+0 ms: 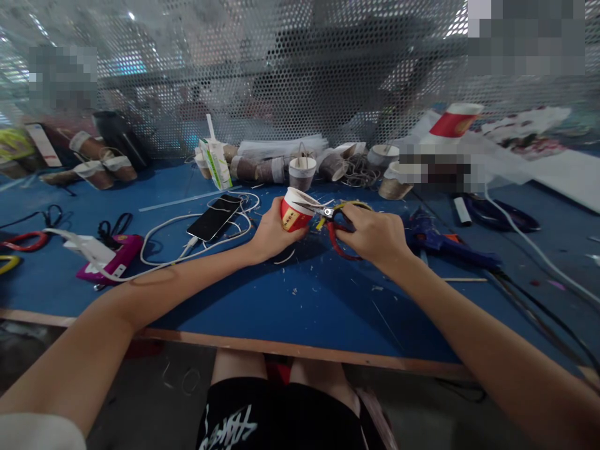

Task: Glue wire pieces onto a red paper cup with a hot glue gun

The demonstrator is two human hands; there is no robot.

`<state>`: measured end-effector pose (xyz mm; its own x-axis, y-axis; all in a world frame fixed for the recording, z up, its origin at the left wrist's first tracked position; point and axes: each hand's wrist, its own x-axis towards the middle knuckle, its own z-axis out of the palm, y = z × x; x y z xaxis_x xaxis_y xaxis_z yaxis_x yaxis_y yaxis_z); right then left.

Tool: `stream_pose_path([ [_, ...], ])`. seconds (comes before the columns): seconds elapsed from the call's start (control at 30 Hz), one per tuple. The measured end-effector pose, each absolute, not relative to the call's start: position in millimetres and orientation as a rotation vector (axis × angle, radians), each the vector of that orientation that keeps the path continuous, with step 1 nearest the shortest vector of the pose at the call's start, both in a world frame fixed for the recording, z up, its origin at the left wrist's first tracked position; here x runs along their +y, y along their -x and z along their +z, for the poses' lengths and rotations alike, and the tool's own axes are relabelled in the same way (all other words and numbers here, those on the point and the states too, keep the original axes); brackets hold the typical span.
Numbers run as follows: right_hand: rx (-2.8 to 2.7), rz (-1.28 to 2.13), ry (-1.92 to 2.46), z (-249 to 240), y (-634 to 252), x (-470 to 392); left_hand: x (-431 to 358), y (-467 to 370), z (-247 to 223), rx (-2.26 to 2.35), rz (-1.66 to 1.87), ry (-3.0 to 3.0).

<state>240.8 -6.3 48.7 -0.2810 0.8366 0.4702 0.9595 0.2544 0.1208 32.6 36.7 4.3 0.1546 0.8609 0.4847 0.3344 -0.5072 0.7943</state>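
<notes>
The person's left hand (272, 234) had its grip wrapped around a red cup (296, 220), midway along the counter (244, 300) and well back from the near edge. The right hand (375, 231) had its grip closed on the scissors (329, 213), the blades at the cup's rim; whether they were cutting, I couldn't tell. A phone (215, 217) lay left of the cup, a glue gun (450, 242) toward the right edge. Near the far edge stood a carton (216, 165).
</notes>
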Motion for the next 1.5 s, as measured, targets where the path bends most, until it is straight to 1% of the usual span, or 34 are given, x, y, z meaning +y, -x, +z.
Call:
stream_pose_path([
  [0.37, -2.218, -0.584, 1.647, 48, -235, -8, 36, -32, 3, 1.168, 1.342, -2.045],
  [0.6, -2.242, -0.530, 1.697, 48, -240, -8, 37, -33, -1, 1.227, 1.332, -2.063],
  [1.03, -2.206, -0.628, 1.636, 50, -237, -10, 36, -35, -5, 1.191, 1.362, -2.052],
  [1.2, -2.229, -0.543, 1.577, 51, -247, -4, 38, -29, 2, 1.039, 1.359, -2.024],
  [1.37, -2.296, -0.507, 1.542, 53, -250, -3, 44, -27, 3, 0.905, 1.228, -1.921],
  [1.5, -2.290, -0.562, 1.535, 54, -244, -7, 42, -30, 2, 0.915, 1.306, -1.943],
])
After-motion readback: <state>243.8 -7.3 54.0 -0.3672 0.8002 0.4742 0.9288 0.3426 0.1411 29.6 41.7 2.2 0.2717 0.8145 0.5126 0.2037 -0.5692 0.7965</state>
